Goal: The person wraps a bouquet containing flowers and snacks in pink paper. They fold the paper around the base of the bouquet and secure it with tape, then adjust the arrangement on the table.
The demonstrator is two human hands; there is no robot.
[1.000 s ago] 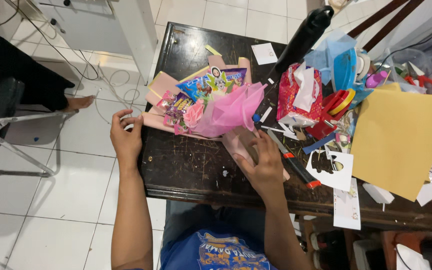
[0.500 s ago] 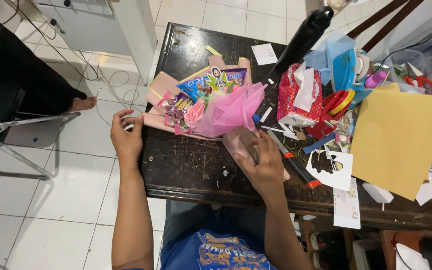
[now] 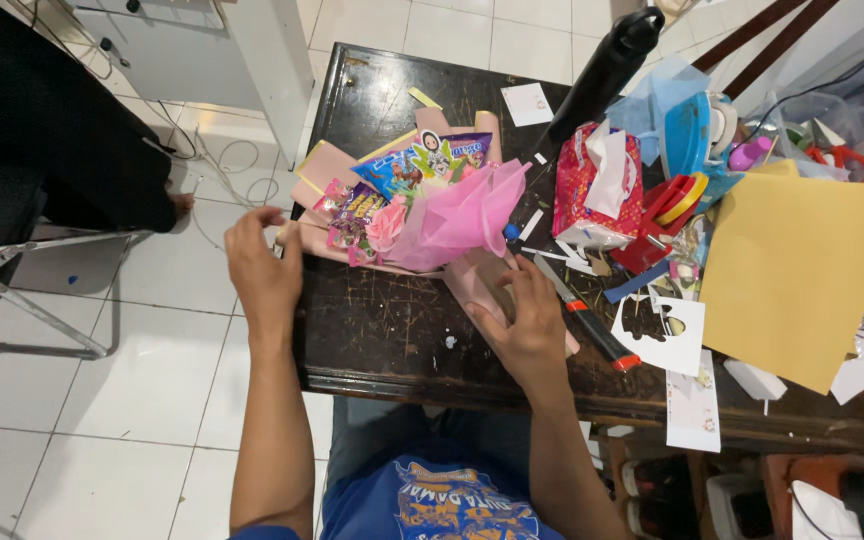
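A snack bouquet [image 3: 414,196] lies on the dark wooden table [image 3: 382,330]: pink wrapping paper, pink tissue and colourful snack packets. My left hand [image 3: 263,262] hovers at the table's left edge beside the bouquet's open end, its fingers slightly apart, and I cannot tell whether it holds anything small. My right hand [image 3: 524,318] presses flat on the pink paper stem [image 3: 482,280] of the bouquet near the table's front.
A black bottle [image 3: 607,68] stands at the back. A red patterned tissue pack [image 3: 592,185], a utility knife [image 3: 592,325], paper cut-outs [image 3: 662,332], a large yellow sheet [image 3: 797,270] and craft clutter fill the right. A folding chair [image 3: 12,270] stands on the left floor.
My left hand has opened a little and shifted slightly at the bouquet's end. My right hand stays on the pink stem.
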